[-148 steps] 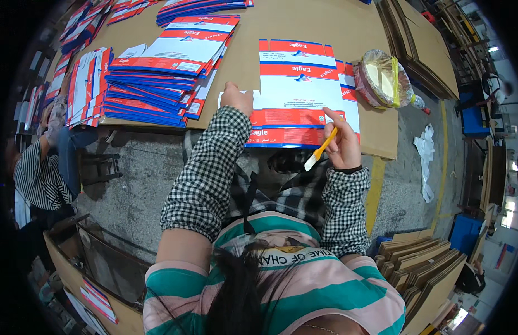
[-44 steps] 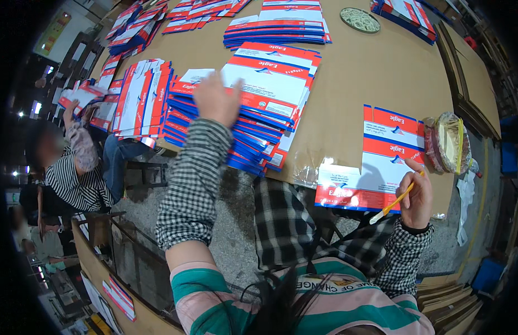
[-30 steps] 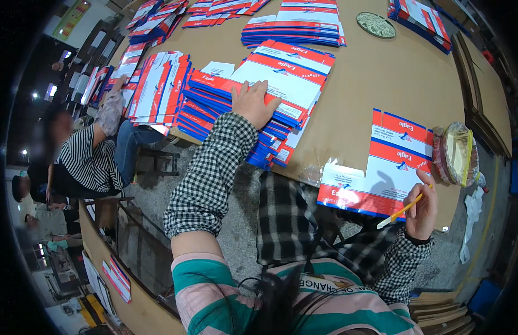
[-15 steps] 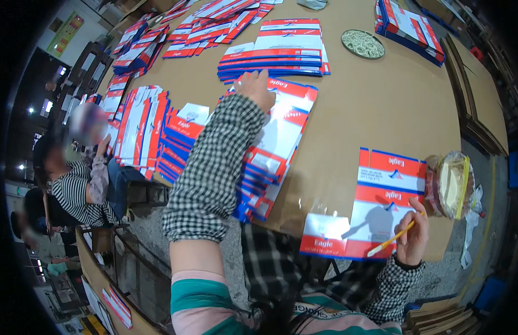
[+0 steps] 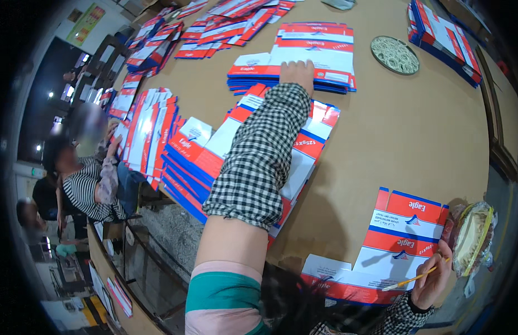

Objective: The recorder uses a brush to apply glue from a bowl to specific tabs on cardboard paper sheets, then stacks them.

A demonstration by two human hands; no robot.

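Note:
My left hand reaches forward, its fingertips resting on the top sheet of a stack of flat red, white and blue carton blanks. Beneath my left forearm lies another fanned pile of these blanks, partly hidden by the checked sleeve. My right hand grips a small brush with a yellow handle and pale tip. That tip is over the lower part of a single flat carton blank near the table's front right. Beside it stands a plastic-lined tub of pale cream stuff.
A round dish of small pale rings sits at the far right, near another stack of blanks. More piles of blanks line the left side of the brown table. A person in a striped top works there.
My left hand has moved from the fanned pile up and right to the far stack. The view has shifted. My right hand still holds the brush over the single blank.

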